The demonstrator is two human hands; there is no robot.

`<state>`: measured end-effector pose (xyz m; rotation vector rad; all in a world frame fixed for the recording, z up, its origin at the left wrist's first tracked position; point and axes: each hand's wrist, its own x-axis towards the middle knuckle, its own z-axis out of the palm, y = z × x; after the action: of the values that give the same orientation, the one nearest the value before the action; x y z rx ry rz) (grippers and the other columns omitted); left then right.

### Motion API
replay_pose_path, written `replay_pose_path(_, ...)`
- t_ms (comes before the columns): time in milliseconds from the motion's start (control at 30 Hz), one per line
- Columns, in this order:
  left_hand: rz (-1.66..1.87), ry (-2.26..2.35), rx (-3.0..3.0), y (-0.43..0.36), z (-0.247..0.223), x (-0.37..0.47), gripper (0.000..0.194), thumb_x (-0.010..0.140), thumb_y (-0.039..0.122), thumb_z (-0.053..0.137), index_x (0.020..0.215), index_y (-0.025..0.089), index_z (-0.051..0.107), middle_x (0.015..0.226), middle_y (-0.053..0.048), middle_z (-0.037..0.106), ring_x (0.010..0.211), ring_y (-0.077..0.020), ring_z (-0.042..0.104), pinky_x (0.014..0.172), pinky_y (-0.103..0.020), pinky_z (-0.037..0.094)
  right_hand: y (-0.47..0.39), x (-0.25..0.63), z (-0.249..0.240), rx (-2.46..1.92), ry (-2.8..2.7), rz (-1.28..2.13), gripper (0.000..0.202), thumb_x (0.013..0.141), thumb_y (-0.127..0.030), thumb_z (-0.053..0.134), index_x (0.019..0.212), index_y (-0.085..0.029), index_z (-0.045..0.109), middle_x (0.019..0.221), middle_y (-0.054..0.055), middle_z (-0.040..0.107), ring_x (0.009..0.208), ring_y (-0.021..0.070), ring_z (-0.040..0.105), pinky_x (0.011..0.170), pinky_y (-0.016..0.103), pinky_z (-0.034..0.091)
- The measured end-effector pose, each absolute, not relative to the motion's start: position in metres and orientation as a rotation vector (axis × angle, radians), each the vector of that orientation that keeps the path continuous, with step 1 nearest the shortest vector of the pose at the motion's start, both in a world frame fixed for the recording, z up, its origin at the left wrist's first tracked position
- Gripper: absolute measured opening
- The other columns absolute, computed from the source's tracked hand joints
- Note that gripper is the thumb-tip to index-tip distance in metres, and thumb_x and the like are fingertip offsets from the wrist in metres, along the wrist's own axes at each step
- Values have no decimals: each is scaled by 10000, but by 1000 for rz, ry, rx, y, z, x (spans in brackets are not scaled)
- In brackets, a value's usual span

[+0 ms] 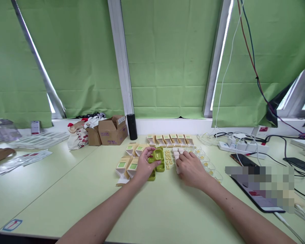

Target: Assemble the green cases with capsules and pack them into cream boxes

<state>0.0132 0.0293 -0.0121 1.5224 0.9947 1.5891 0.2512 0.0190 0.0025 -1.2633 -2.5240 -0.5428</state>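
Observation:
My left hand (145, 163) is closed on a small olive-green plastic case (158, 155), held up with its hollow side showing. Below and beside it on the table are more green cases (160, 167). My right hand (191, 168) reaches down onto a group of small whitish-pink pieces (176, 153), its fingers bent together; what they grip is hidden. Between my hands lie rows of small yellow pieces (167, 159). Opened cardboard boxes with green labels (121, 165) stand left of my left hand. Clear plastic shells with yellow centres (205, 164) lie right of my right hand.
A row of small folded boxes (170, 140) stands at the back. Behind on the left are a brown carton (113, 131), a black cylinder (131, 126) and a patterned bag (77, 137). A power strip (241, 148), cables and a tablet (256, 195) occupy the right.

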Motion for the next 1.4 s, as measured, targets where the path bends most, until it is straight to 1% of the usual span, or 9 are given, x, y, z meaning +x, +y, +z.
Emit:
replay_pose_path(167, 1576, 954, 1504, 27, -12, 13, 554, 664, 236, 885, 1134, 220, 591, 1175, -95, 775, 1091, -264, 729, 901, -368, 564, 21, 250, 0, -1260, -2526, -579, 174, 748, -189, 754, 919, -162, 735, 1010, 192, 735, 1024, 355, 585, 852, 462, 420)
replay_pose_path(300, 1577, 927, 1492, 28, -13, 13, 574, 664, 253, 897, 1145, 224, 585, 1215, -111, 774, 1125, -277, 724, 936, -398, 562, 18, 251, 5, -1253, -2438, -408, 175, 742, -170, 754, 914, -179, 717, 995, 165, 723, 1019, 350, 589, 845, 453, 432)
replay_pose_path(467, 1596, 935, 1489, 30, -14, 13, 583, 664, 246, 888, 1163, 221, 586, 1216, -110, 776, 1134, -281, 730, 951, -400, 560, 25, 250, 14, -1030, -1978, 401, 154, 844, -314, 746, 962, -231, 692, 1007, 76, 727, 946, 275, 626, 822, 407, 494)
replay_pose_path(567, 1596, 942, 1513, 30, -14, 13, 544, 688, 227, 863, 1157, 218, 586, 1222, -114, 776, 1153, -286, 725, 950, -398, 563, 35, 239, 16, -810, -1595, 954, 338, 841, -503, 786, 1027, -230, 714, 926, 57, 733, 776, 228, 633, 687, 360, 506)
replay_pose_path(633, 1595, 936, 1525, 30, -13, 13, 527, 696, 222, 853, 1151, 219, 586, 1220, -115, 775, 1171, -291, 719, 953, -401, 566, 40, 230, 15, -675, -1387, 1175, 410, 806, -585, 812, 986, -228, 722, 885, 58, 733, 686, 206, 618, 606, 341, 487)
replay_pose_path(767, 1589, 940, 1525, 29, -13, 14, 539, 699, 225, 848, 1168, 213, 583, 1233, -123, 765, 1185, -297, 713, 951, -406, 569, 40, 212, 6, -579, -1132, 1454, 384, 751, -529, 884, 910, -225, 713, 903, 73, 749, 701, 204, 640, 604, 339, 517)
replay_pose_path(933, 1580, 934, 1529, 29, -14, 14, 538, 698, 217, 846, 1173, 208, 595, 1216, -120, 765, 1173, -287, 715, 964, -394, 568, 32, 205, -7, -539, -1014, 1589, 336, 763, -440, 898, 920, -221, 697, 934, 60, 749, 748, 195, 661, 605, 302, 504)
replay_pose_path(1167, 1584, 927, 1542, 27, -15, 14, 537, 707, 217, 865, 1184, 215, 619, 1227, -118, 763, 1162, -289, 717, 968, -402, 572, 27, 210, -4, -524, -939, 1639, 545, 627, -382, 1006, 1027, -241, 663, 972, 61, 791, 817, 235, 725, 628, 312, 512)
replay_pose_path(1400, 1560, 947, 1541, 26, -15, 14, 528, 709, 202, 857, 1186, 213, 630, 1218, -108, 751, 1191, -288, 687, 969, -384, 557, 19, 215, 1, -532, -985, 1592, 556, 611, -365, 1032, 1041, -256, 697, 909, 2, 729, 784, 172, 655, 637, 288, 514)
